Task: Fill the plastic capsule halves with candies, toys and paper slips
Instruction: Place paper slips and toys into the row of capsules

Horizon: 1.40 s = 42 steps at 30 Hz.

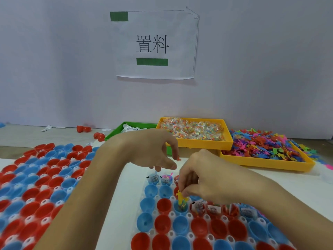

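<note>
Item: red and blue plastic capsule halves (199, 226), open side up in a clear tray on the white surface (126, 177). Filled: a few at the far rows, holding slips and toys; near rows bare. Right hand (203, 183) pinches a yellow rubbery toy figure (181, 195) over a blue half. Left hand (155, 152) seemingly pinches something small and red. Supply: yellow bin of wrapped candies (194, 131), well stocked.

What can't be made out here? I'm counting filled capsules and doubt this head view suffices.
- Capsule halves under the right hand: hidden by the hand and its yellow toy.
- Green tray contents: mostly behind the left hand.
- Paper slips: print too small.
- Left capsule sheet: blurred, cut off by the frame edge.
</note>
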Each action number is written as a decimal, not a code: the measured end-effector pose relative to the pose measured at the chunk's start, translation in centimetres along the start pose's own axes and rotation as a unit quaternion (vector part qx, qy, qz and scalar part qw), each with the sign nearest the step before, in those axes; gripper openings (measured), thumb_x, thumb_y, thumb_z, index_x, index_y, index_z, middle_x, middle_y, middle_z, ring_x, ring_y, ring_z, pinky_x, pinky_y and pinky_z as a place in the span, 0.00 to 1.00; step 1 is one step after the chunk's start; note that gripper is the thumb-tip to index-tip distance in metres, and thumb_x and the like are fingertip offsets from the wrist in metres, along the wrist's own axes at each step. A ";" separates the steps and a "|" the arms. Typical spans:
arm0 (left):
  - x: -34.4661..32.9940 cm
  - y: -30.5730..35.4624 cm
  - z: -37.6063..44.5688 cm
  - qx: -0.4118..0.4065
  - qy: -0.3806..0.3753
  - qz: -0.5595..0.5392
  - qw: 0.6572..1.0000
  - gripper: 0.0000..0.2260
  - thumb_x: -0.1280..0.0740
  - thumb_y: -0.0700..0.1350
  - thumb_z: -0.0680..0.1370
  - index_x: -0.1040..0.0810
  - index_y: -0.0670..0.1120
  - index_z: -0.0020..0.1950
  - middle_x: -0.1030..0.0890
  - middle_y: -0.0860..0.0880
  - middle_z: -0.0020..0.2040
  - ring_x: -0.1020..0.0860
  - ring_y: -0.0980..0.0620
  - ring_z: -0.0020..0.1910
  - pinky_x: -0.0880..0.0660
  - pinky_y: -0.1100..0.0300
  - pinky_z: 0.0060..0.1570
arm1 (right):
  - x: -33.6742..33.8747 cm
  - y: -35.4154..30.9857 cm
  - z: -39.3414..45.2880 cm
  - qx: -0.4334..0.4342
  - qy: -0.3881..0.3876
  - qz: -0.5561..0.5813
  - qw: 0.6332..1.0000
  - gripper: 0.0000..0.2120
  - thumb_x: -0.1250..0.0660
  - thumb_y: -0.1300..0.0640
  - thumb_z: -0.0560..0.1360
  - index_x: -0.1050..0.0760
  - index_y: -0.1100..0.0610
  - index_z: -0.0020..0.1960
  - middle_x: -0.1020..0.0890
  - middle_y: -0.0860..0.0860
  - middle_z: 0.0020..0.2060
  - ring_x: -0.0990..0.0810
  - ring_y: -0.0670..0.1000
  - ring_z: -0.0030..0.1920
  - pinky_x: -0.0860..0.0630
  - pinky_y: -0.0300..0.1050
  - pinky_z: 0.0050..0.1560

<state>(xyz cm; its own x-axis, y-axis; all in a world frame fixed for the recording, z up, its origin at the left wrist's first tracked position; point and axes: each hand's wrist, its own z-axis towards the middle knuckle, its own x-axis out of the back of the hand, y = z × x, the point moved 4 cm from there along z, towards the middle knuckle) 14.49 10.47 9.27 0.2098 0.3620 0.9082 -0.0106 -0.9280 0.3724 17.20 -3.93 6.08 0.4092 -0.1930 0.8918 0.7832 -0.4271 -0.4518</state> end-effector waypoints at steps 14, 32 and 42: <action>0.6 -1.0 -0.4 0.012 0.017 0.006 1.000 0.07 0.29 0.54 0.76 0.22 0.56 0.52 0.16 0.53 0.38 0.19 0.58 0.35 0.20 0.62 0.39 | -1.6 -0.4 0.6 -0.001 -0.015 -0.076 0.997 0.03 0.27 0.55 0.75 0.16 0.50 0.48 0.16 0.45 0.41 0.21 0.42 0.39 0.19 0.45 0.44; -2.0 -1.6 2.2 0.033 -0.012 0.029 0.999 0.18 0.45 0.55 0.84 0.21 0.48 0.61 0.18 0.47 0.58 0.21 0.48 0.57 0.26 0.47 0.62 | 4.9 20.8 -8.0 -0.199 0.420 0.252 0.849 0.16 0.39 0.47 0.81 0.15 0.50 0.45 0.13 0.49 0.39 0.14 0.51 0.44 0.21 0.45 0.41; -4.6 -1.4 3.9 0.038 -0.026 -0.016 0.999 0.23 0.52 0.60 0.83 0.22 0.53 0.66 0.24 0.57 0.67 0.26 0.58 0.63 0.33 0.63 0.59 | 0.3 21.8 -7.4 -0.153 0.484 0.347 0.789 0.22 0.43 0.53 0.85 0.17 0.62 0.41 0.15 0.57 0.35 0.19 0.53 0.34 0.28 0.34 0.28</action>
<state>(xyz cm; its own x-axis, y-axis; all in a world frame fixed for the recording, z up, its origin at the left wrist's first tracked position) 17.34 9.71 3.82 0.2591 0.3877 0.8846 0.0697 -0.9210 0.3833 30.91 -19.79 -3.35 0.0244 -0.9947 0.0997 0.3170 -0.0869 -0.9444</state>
